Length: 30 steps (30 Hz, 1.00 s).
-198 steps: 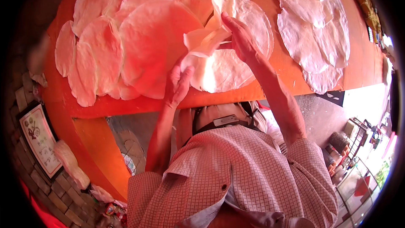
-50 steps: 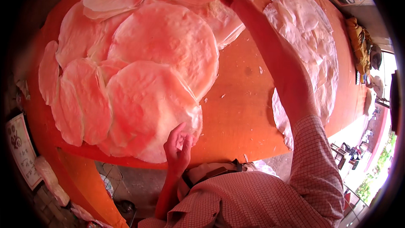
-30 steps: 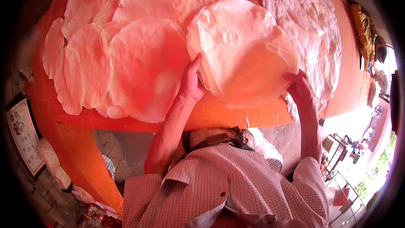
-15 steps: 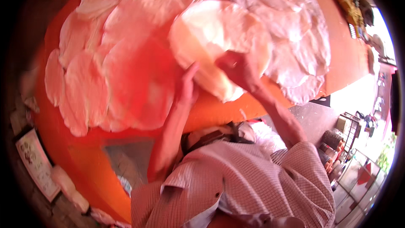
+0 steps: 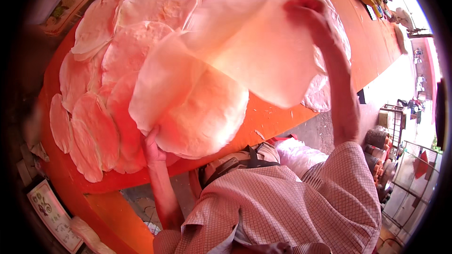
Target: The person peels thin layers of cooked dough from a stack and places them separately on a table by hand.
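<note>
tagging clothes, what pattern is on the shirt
The shirt has a fine grid check, clearest in the head view.

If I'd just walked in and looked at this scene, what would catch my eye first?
Probably the broad, thin pale sheet, blurred across the upper middle of the picture, with the person's right hand gripping it near its upper right edge. Next come the overlapping pale rounds spread over the left of the vivid orange table, with the left hand at their near side.

pinkish-cream round sheets (image 5: 212, 113), an orange table (image 5: 275, 115), a pale pink shirt (image 5: 282, 197) with dark grid checks.
</note>
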Each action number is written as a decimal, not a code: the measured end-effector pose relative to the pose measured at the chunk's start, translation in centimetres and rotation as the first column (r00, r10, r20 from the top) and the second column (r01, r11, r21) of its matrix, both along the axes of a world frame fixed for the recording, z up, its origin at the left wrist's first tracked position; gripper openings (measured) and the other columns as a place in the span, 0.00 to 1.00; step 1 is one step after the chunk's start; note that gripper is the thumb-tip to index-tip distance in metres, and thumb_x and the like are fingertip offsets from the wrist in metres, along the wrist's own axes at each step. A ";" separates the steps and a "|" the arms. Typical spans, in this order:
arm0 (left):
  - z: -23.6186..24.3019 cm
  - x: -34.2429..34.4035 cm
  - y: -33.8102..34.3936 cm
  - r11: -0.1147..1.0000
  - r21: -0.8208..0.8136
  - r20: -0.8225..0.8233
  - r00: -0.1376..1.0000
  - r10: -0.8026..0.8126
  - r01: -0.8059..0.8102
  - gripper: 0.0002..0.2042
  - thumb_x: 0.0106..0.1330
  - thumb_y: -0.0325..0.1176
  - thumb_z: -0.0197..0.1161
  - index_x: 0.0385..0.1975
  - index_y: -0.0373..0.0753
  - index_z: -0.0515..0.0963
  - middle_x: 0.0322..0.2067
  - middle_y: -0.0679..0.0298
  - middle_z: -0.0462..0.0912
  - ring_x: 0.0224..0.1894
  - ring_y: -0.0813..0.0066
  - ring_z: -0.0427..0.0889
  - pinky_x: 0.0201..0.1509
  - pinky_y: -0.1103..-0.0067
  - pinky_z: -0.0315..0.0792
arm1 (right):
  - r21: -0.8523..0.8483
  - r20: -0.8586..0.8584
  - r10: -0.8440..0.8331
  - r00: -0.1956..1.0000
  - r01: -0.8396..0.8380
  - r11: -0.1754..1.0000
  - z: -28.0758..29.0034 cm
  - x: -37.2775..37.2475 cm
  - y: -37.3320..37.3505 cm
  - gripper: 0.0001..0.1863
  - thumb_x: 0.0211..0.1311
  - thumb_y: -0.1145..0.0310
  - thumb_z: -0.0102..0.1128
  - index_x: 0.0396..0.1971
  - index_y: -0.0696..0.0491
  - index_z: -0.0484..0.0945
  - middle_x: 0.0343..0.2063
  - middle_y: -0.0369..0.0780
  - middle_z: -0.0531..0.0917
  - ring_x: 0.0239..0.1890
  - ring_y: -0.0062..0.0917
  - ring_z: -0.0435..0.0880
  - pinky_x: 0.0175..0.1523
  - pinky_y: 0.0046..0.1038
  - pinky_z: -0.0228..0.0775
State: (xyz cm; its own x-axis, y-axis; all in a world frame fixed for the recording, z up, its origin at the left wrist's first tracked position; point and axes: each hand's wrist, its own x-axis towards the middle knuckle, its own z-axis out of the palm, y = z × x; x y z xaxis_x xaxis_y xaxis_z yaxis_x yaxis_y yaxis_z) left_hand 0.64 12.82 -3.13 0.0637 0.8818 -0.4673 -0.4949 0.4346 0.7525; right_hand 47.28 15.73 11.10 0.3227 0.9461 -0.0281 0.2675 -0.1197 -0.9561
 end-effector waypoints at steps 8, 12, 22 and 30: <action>-4.1 -2.0 -2.1 0.995 -0.061 -0.067 0.994 -0.081 0.077 0.25 0.59 0.21 0.57 0.58 0.33 0.64 0.54 0.59 0.72 0.54 0.66 0.74 0.57 0.70 0.70 | -0.083 0.673 -0.337 0.658 0.520 0.850 -9.9 18.3 -5.3 0.12 0.52 0.61 0.63 0.30 0.54 0.81 0.26 0.39 0.83 0.29 0.27 0.81 0.36 0.29 0.73; -1.3 -1.9 -2.4 0.992 -0.019 -0.047 0.991 -0.126 0.126 0.25 0.60 0.25 0.57 0.60 0.34 0.62 0.56 0.58 0.70 0.55 0.65 0.72 0.56 0.70 0.70 | 0.154 0.939 -0.292 0.180 0.537 0.829 -8.6 8.4 -5.4 0.31 0.45 0.54 0.68 0.49 0.53 0.73 0.42 0.47 0.80 0.45 0.41 0.78 0.50 0.37 0.68; 4.6 6.0 -2.8 0.910 0.298 0.016 0.951 -0.308 0.290 0.26 0.63 0.32 0.59 0.59 0.33 0.60 0.52 0.59 0.70 0.52 0.67 0.73 0.53 0.72 0.71 | -0.076 0.117 0.454 0.883 -0.448 0.891 -7.5 -21.9 -7.6 0.26 0.46 0.56 0.70 0.41 0.60 0.78 0.30 0.50 0.82 0.31 0.36 0.83 0.37 0.33 0.74; 1.8 -0.5 -2.6 0.979 0.125 -0.172 0.975 -0.140 0.162 0.21 0.60 0.24 0.55 0.56 0.34 0.67 0.51 0.61 0.74 0.53 0.68 0.73 0.57 0.72 0.67 | -0.201 -0.127 0.044 0.991 -0.069 0.977 -5.8 -16.0 -6.6 0.08 0.52 0.69 0.61 0.25 0.58 0.82 0.18 0.39 0.82 0.23 0.17 0.79 0.29 0.24 0.71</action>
